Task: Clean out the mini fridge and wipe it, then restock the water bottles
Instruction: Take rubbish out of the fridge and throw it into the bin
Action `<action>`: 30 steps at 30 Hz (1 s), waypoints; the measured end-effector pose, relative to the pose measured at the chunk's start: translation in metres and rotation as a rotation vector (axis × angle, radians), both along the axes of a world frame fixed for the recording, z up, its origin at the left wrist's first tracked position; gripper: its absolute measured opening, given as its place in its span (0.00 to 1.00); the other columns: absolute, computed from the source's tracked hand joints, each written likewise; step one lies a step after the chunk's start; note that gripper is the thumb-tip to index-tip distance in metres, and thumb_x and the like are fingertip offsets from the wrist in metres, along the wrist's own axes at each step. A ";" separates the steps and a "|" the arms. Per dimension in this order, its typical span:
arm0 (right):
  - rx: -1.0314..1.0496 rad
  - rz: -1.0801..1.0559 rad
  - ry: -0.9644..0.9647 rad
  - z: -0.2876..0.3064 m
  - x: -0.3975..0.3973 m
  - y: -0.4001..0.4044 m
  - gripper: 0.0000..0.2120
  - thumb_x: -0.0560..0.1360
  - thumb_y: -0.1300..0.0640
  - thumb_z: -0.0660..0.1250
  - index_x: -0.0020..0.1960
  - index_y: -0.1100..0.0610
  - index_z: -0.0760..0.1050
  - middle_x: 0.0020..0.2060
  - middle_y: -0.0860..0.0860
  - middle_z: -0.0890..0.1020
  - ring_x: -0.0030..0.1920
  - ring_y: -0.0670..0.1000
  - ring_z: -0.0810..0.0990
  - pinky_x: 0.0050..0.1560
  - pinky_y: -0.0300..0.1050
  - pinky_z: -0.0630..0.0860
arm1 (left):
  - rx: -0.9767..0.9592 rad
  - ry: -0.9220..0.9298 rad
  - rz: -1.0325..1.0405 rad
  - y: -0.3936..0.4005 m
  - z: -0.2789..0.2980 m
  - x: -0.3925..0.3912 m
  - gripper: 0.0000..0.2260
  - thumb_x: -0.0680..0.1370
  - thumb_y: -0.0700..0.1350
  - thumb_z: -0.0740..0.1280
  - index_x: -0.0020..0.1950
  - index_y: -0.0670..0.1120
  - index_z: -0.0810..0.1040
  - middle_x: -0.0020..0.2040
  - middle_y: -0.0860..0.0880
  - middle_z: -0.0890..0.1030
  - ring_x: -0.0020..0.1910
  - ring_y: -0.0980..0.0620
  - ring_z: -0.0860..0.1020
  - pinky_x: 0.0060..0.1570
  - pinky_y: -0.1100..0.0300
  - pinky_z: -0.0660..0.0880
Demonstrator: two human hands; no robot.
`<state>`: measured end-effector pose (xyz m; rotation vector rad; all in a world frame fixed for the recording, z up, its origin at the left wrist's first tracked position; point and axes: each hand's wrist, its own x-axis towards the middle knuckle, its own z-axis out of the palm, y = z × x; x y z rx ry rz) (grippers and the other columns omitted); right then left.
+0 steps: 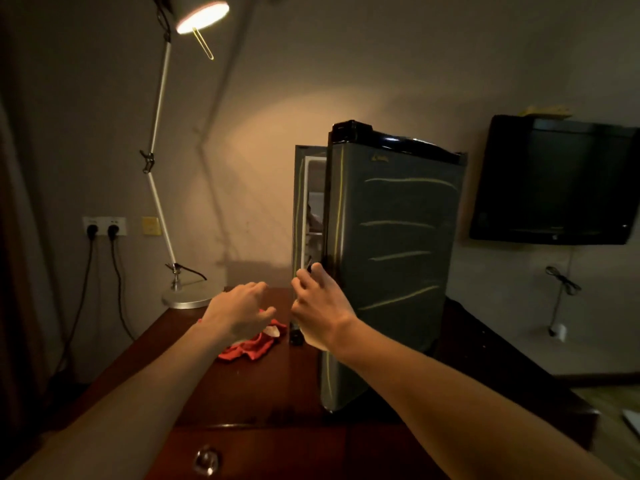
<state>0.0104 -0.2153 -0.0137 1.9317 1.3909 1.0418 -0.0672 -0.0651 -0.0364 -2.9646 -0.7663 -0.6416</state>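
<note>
Grey fridge door [391,237] ajar; right hand [322,306] fingers curled on edge; left hand [242,306] relaxed.

- fridge [391,258]: grey door with thin pale yellow-green streaks across it, black top, whitish inside rim at the open edge.
- cloth [254,348], left of the fridge: red, with a white patch.
- desk [242,393] under the fridge: dark reddish-brown wood; silver drawer knob [206,460].
- lamp [162,143], left of the fridge: white arm, silver base, warm yellow glow.
- TV [554,181], right of the fridge: black.
- wall [346,64] behind the fridge: beige; white sockets [104,226] with black plugs, yellow plate [151,226].
</note>
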 end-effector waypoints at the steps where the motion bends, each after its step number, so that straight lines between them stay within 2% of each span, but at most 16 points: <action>1: -0.006 -0.030 0.001 -0.004 -0.007 -0.008 0.15 0.78 0.48 0.60 0.58 0.53 0.80 0.59 0.54 0.75 0.63 0.58 0.65 0.67 0.57 0.56 | -0.009 -0.001 -0.016 -0.007 -0.001 -0.001 0.22 0.78 0.58 0.61 0.70 0.50 0.70 0.67 0.50 0.76 0.65 0.48 0.75 0.57 0.51 0.75; 5: 0.013 -0.082 0.112 -0.025 -0.030 -0.032 0.16 0.77 0.48 0.62 0.59 0.55 0.78 0.55 0.54 0.78 0.58 0.57 0.71 0.65 0.56 0.60 | -0.019 0.002 -0.095 -0.036 -0.007 0.001 0.22 0.77 0.60 0.62 0.67 0.51 0.71 0.64 0.50 0.77 0.62 0.49 0.76 0.56 0.49 0.77; 10: 0.100 -0.136 0.315 -0.062 -0.034 -0.057 0.20 0.76 0.51 0.65 0.65 0.58 0.75 0.61 0.60 0.76 0.62 0.60 0.70 0.68 0.60 0.61 | 0.001 0.027 -0.156 -0.070 -0.015 0.013 0.22 0.77 0.59 0.63 0.68 0.52 0.70 0.65 0.51 0.76 0.63 0.48 0.76 0.55 0.50 0.76; 12: 0.140 -0.206 0.348 -0.073 -0.025 -0.065 0.25 0.76 0.51 0.64 0.70 0.61 0.70 0.68 0.63 0.70 0.69 0.64 0.65 0.71 0.63 0.56 | -0.005 0.040 -0.179 -0.078 -0.018 0.020 0.24 0.77 0.58 0.64 0.70 0.52 0.69 0.67 0.51 0.75 0.65 0.48 0.75 0.56 0.50 0.75; 14: 0.198 -0.293 0.364 -0.081 -0.014 -0.075 0.31 0.77 0.49 0.64 0.74 0.64 0.63 0.74 0.68 0.58 0.74 0.68 0.56 0.73 0.65 0.52 | -0.021 0.046 -0.203 -0.085 -0.022 0.028 0.25 0.77 0.57 0.64 0.72 0.51 0.68 0.68 0.51 0.74 0.66 0.48 0.74 0.58 0.50 0.74; 16: 0.241 -0.379 0.377 -0.090 -0.004 -0.087 0.36 0.78 0.47 0.63 0.75 0.68 0.56 0.75 0.71 0.49 0.75 0.72 0.48 0.74 0.66 0.48 | -0.024 0.057 -0.223 -0.094 -0.025 0.037 0.25 0.77 0.57 0.63 0.72 0.51 0.67 0.69 0.51 0.74 0.67 0.48 0.73 0.60 0.50 0.74; 19: 0.290 -0.416 0.356 -0.107 0.009 -0.106 0.41 0.79 0.43 0.59 0.76 0.71 0.47 0.73 0.74 0.45 0.73 0.75 0.43 0.75 0.67 0.45 | -0.027 0.088 -0.255 -0.111 -0.032 0.053 0.25 0.78 0.58 0.62 0.73 0.50 0.67 0.70 0.51 0.72 0.68 0.48 0.72 0.61 0.50 0.72; 25: 0.431 -0.459 0.430 -0.123 0.030 -0.152 0.46 0.78 0.40 0.59 0.75 0.72 0.39 0.73 0.74 0.42 0.73 0.76 0.42 0.73 0.68 0.44 | -0.024 0.097 -0.345 -0.144 -0.036 0.083 0.26 0.78 0.58 0.63 0.74 0.50 0.66 0.72 0.52 0.71 0.69 0.49 0.71 0.62 0.49 0.72; 28: 0.483 -0.501 0.480 -0.122 0.043 -0.180 0.47 0.76 0.39 0.61 0.77 0.69 0.41 0.75 0.70 0.46 0.74 0.74 0.45 0.72 0.69 0.42 | -0.008 0.117 -0.382 -0.163 -0.037 0.098 0.27 0.79 0.58 0.62 0.75 0.50 0.64 0.73 0.52 0.70 0.70 0.49 0.70 0.64 0.48 0.72; 30: 0.510 -0.500 0.495 -0.121 0.053 -0.201 0.46 0.76 0.39 0.63 0.78 0.67 0.45 0.76 0.67 0.50 0.76 0.70 0.48 0.74 0.67 0.46 | 0.016 0.118 -0.413 -0.176 -0.038 0.107 0.27 0.79 0.58 0.62 0.76 0.51 0.63 0.73 0.52 0.69 0.70 0.49 0.70 0.64 0.48 0.71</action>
